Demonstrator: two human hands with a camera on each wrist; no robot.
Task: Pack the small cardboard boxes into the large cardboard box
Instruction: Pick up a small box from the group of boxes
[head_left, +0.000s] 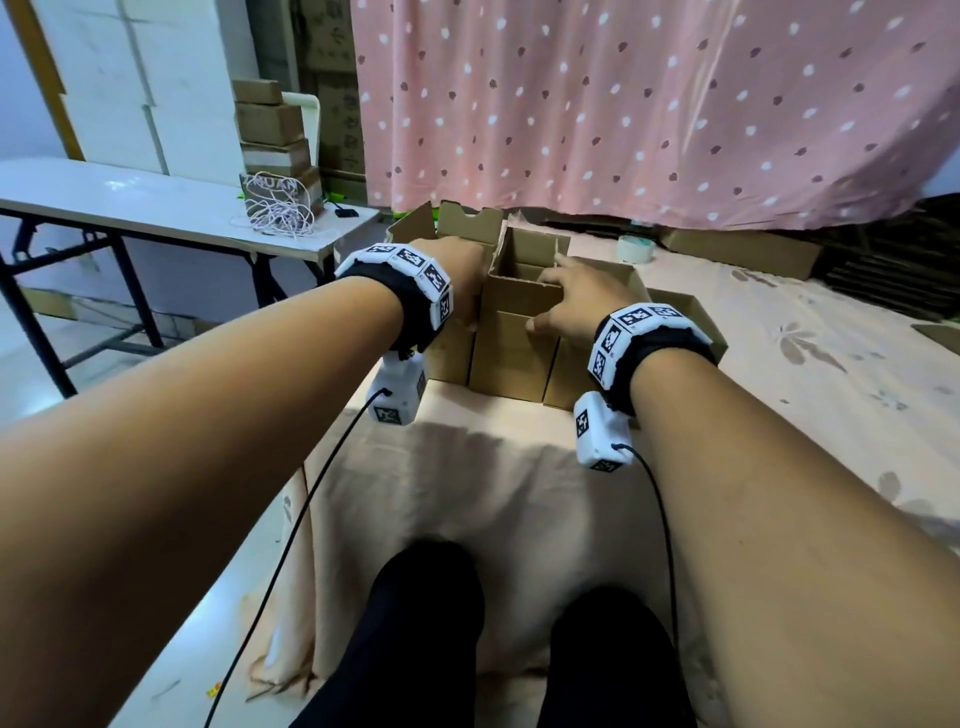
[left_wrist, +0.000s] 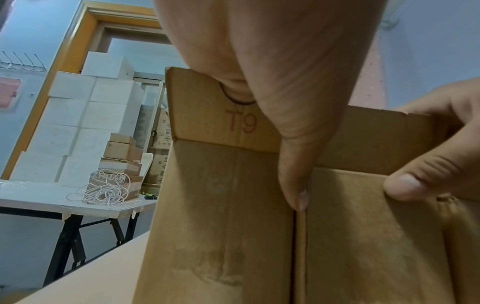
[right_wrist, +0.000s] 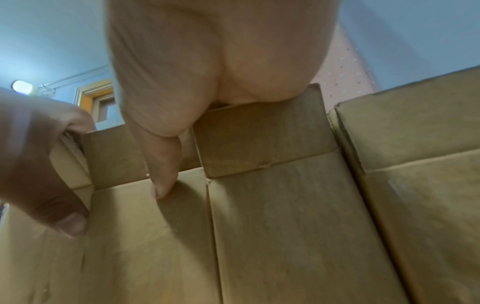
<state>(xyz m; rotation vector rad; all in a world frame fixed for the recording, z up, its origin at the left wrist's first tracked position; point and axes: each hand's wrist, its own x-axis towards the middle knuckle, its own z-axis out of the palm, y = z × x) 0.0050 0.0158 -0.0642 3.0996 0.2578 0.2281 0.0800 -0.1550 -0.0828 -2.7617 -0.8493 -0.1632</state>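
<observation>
A row of open brown cardboard boxes stands on the peach cloth (head_left: 467, 467). Both hands hold the middle box (head_left: 511, 343). My left hand (head_left: 460, 275) grips its left top corner, thumb (left_wrist: 296, 185) down the seam beside the box marked T9 (left_wrist: 207, 205); its fingers are hidden behind the flaps. My right hand (head_left: 569, 304) grips the front rim, thumb (right_wrist: 163, 176) on the front wall (right_wrist: 145, 236) and fingers over the edge. Another open box (right_wrist: 285, 226) touches it on the right, with one more (head_left: 691, 317) beyond.
A white folding table (head_left: 130, 202) stands at the left with a tangled cord (head_left: 275, 213) and stacked small boxes (head_left: 270, 130). A tape roll (head_left: 631, 247) and a long flat carton (head_left: 743, 249) lie behind the row. A pink dotted curtain (head_left: 649, 104) hangs at the back.
</observation>
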